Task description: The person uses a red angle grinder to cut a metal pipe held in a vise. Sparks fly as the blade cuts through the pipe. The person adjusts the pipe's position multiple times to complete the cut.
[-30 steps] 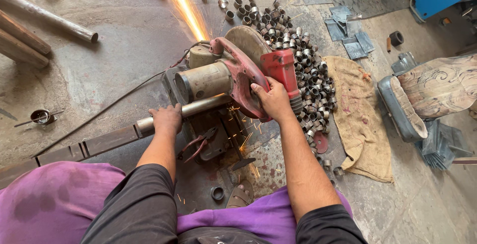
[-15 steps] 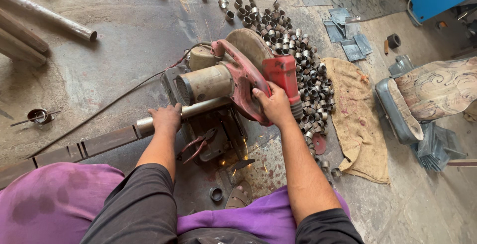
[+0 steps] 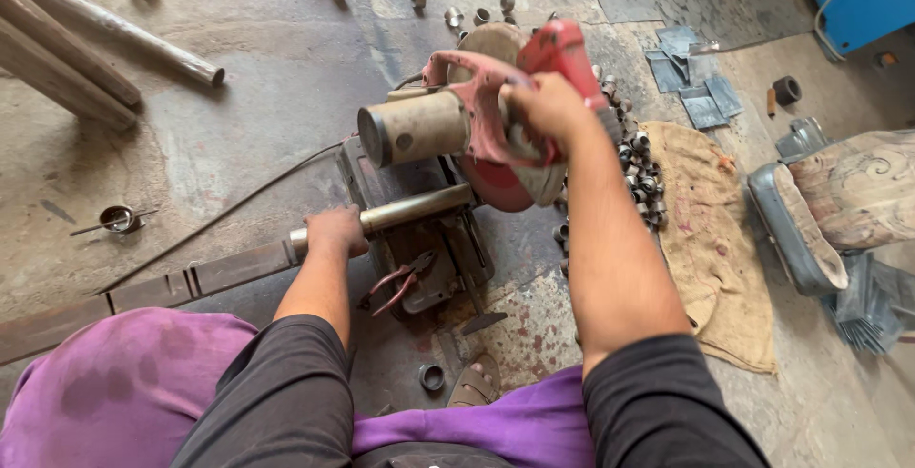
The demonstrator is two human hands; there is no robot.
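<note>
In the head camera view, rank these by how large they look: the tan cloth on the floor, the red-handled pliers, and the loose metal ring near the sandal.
1. Tan cloth
2. Pliers
3. Metal ring, clearly smallest

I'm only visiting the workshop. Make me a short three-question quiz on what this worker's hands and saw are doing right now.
1. True or false: the right hand grips the red handle of the chop saw.
2. What does the left hand hold? A) pliers B) the metal pipe C) the cloth
3. What lies heaped between the saw and the tan cloth?

Key
1. True; the saw head is tilted up, off the pipe.
2. B; the hand grips the pipe left of the saw's base.
3. Short cut metal rings.
</note>
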